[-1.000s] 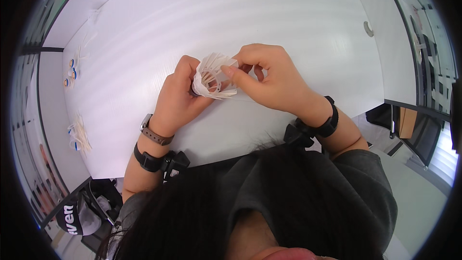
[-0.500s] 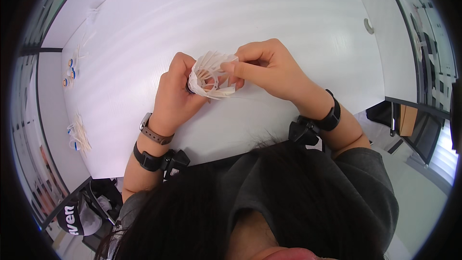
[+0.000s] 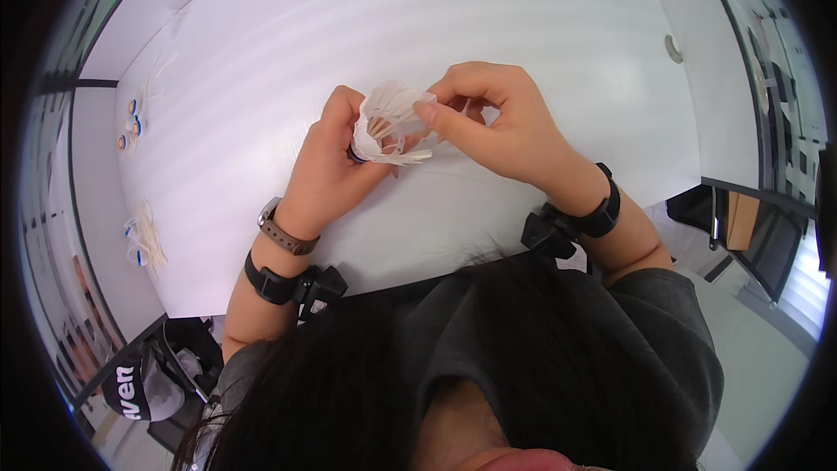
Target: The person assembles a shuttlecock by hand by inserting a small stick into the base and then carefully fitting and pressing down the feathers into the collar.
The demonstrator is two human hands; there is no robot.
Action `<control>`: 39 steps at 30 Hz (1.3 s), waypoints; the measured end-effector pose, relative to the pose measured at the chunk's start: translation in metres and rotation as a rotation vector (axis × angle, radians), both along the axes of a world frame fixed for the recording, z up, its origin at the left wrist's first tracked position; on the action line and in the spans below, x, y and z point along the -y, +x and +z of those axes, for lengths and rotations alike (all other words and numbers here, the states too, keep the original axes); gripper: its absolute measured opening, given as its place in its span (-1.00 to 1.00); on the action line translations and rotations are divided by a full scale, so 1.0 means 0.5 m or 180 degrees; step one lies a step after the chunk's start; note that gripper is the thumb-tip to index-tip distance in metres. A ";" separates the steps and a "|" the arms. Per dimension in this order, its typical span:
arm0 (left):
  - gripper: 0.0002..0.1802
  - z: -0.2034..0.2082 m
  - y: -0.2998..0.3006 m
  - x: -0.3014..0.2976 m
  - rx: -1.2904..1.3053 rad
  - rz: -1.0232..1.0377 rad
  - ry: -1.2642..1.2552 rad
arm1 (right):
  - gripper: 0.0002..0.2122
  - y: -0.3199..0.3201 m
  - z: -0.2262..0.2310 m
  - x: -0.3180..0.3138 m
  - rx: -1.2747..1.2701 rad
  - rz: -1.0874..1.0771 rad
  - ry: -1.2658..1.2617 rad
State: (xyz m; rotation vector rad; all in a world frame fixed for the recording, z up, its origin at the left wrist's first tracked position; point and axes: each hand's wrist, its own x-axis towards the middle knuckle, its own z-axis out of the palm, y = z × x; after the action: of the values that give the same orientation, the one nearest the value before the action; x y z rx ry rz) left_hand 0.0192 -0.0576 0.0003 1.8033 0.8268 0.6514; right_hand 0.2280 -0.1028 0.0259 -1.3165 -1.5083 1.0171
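Note:
A white feather shuttlecock (image 3: 384,126) is tilted above the table, its open feather end facing up and toward me. My left hand (image 3: 336,148) is closed around its lower part, with a dark band at the base showing beside the fingers. At the right edge of the skirt, the thumb and forefinger of my right hand (image 3: 488,118) pinch one of the feathers. The other right fingers curl in behind. The cork is mostly hidden by my left hand.
On the white table (image 3: 523,26), several small blue-rimmed round pieces (image 3: 131,126) sit at the left edge. Nearer me lies a bundle of pale feather shafts (image 3: 151,240). A grey curved piece (image 3: 672,49) is at the right side panel. A black cap (image 3: 139,392) hangs at lower left.
Both hands and the shuttlecock have shifted slightly to the right and away from me. My right wrist has lifted a little, its fingers still at the feather rim.

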 end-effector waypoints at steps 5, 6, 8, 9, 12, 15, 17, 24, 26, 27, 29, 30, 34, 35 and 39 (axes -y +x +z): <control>-0.56 -0.002 -0.009 -0.002 -0.0238 -0.0008 0.0237 | -0.87 -0.003 -0.003 0.000 0.0083 0.0091 0.0189; -0.56 -0.001 -0.007 -0.001 -0.0301 -0.0011 0.0253 | -0.88 -0.002 0.000 0.001 0.0151 0.0105 0.0205; -0.53 -0.001 -0.008 -0.003 -0.0444 -0.0051 0.0286 | -0.89 -0.004 0.001 0.003 0.0201 0.0146 0.0221; -0.53 -0.001 -0.007 -0.003 -0.0460 -0.0031 0.0280 | -0.90 -0.005 0.000 0.004 0.0236 0.0157 0.0327; -0.52 -0.004 -0.008 -0.003 -0.0362 -0.0090 0.0047 | -0.90 -0.007 0.002 0.006 0.0326 0.0225 0.0491; -0.50 -0.002 -0.011 -0.002 -0.0364 -0.0195 0.0227 | -0.90 -0.006 0.001 0.005 0.0371 0.0295 0.0719; -0.50 0.000 -0.013 -0.001 -0.0355 -0.0251 0.0313 | -0.90 -0.007 0.002 0.006 0.0350 0.0317 0.0886; -0.64 0.001 -0.006 0.000 -0.0265 -0.0261 0.0545 | -0.84 -0.015 0.010 0.010 0.0683 0.0213 0.0895; -0.64 0.001 -0.006 0.000 -0.0217 -0.0365 0.0521 | -0.83 -0.017 0.008 0.010 0.0741 0.0198 0.0817; -0.64 0.003 -0.005 0.001 -0.0207 -0.0385 0.0509 | -0.84 -0.016 0.007 0.010 0.0725 0.0225 0.0845; -0.63 0.010 -0.004 0.001 -0.0327 -0.0349 0.0484 | -0.84 -0.017 0.006 0.010 0.0723 0.0230 0.0854; -0.63 0.011 -0.006 -0.002 -0.0314 -0.0400 0.0522 | -0.85 -0.017 0.007 0.011 0.0678 0.0274 0.0728; -0.64 0.004 -0.011 -0.003 -0.0532 -0.0400 0.0339 | -0.84 -0.025 0.002 0.014 0.0403 0.0275 0.0430; -0.65 -0.006 -0.012 -0.005 -0.0404 -0.0379 0.0301 | -0.84 -0.026 0.001 0.015 0.0410 0.0253 0.0417; -0.59 -0.005 -0.012 -0.003 -0.0338 -0.0357 0.0085 | -0.82 -0.031 -0.001 0.017 0.0267 0.0174 0.0268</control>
State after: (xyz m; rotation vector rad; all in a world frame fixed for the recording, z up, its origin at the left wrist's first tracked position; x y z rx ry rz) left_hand 0.0131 -0.0563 -0.0021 1.9070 0.7840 0.5000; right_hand 0.2126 -0.1111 0.0254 -1.2784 -1.6405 0.9323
